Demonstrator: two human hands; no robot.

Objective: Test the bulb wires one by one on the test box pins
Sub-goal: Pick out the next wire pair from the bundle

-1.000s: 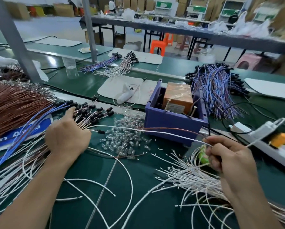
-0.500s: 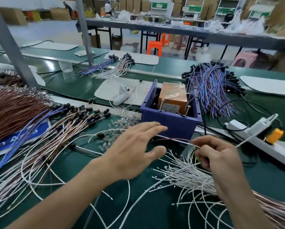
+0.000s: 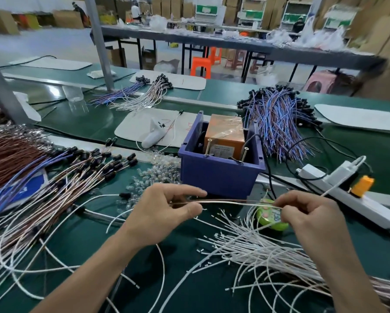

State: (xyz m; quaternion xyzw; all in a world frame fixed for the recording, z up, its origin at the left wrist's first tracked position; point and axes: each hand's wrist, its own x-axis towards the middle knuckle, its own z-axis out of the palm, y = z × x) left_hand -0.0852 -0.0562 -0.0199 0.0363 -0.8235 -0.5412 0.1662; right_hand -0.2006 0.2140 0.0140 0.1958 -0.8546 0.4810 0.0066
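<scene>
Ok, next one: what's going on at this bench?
A person works at a green bench strewn with wire bundles. The left hand and right hand both pinch one thin bulb wire, held roughly level between them just in front of the purple test box. The wire is not touching the box's upright pins, so this one is not yet tested.

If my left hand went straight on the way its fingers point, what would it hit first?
Probably the right hand: the left hand points along the wire both pinch. The blue test box seems to sit farther back, though depth is unclear.
</scene>
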